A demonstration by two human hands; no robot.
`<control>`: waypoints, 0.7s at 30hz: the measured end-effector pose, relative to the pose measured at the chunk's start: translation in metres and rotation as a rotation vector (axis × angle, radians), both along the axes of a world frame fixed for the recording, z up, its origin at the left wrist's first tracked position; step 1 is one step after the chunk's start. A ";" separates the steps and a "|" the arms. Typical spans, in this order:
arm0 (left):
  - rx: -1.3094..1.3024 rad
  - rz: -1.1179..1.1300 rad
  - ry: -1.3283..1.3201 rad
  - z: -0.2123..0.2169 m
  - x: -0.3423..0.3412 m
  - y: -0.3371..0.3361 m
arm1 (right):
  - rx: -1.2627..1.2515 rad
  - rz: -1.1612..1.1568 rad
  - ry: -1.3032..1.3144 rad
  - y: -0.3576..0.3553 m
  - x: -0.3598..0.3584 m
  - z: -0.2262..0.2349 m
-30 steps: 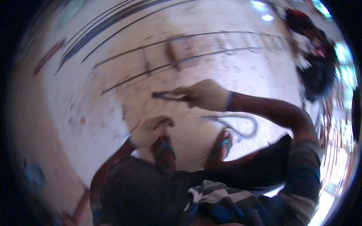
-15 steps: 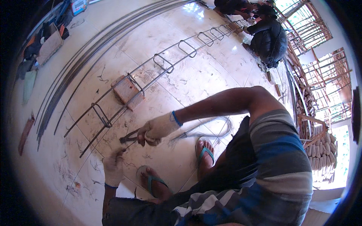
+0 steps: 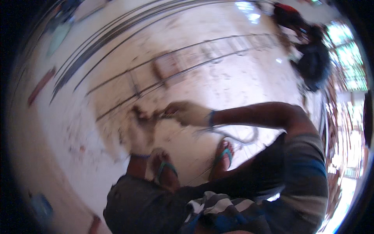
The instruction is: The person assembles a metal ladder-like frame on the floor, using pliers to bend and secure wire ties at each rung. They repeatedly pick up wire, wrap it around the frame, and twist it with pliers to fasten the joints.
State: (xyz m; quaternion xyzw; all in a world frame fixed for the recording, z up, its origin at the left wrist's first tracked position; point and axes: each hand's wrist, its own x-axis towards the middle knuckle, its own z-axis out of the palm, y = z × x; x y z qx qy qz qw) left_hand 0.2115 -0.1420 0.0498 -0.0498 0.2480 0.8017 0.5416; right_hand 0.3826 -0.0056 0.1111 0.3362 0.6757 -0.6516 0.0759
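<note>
A ladder-like rebar frame, two long rods joined by rectangular stirrups, runs from near my hands to the far right. Its near end rests over a reddish block, and the closest stirrup lies just past my hands. My right hand, in a pale work glove, is closed round dark pincers, whose jaws are too smeared to make out. Close to the tool is my gloved left hand. Motion blurs its fingers, and whether it holds anything does not show.
A loop of thin tie wire lies beside my right foot. Long loose rods stretch along the left, near a reddish-brown strip. Two people crouch at the frame's far end, one in dark clothes. Wire scraps litter the tiles.
The view has swung, so the frame and block appear farther right and higher. My left hand has come up toward the pincers in my right hand.
</note>
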 end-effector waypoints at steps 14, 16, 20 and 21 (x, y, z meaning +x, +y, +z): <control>-0.455 0.142 -0.094 -0.021 0.026 0.009 | 1.057 0.884 -0.148 -0.012 -0.039 0.039; -0.452 0.184 -0.137 -0.022 0.023 0.011 | 1.087 0.837 -0.134 -0.020 -0.045 0.033; -0.320 0.163 -0.213 -0.015 0.003 0.007 | 1.110 0.756 -0.167 -0.020 -0.047 0.015; -0.270 0.145 -0.232 -0.012 -0.003 0.005 | 1.108 0.732 -0.099 -0.016 -0.047 0.011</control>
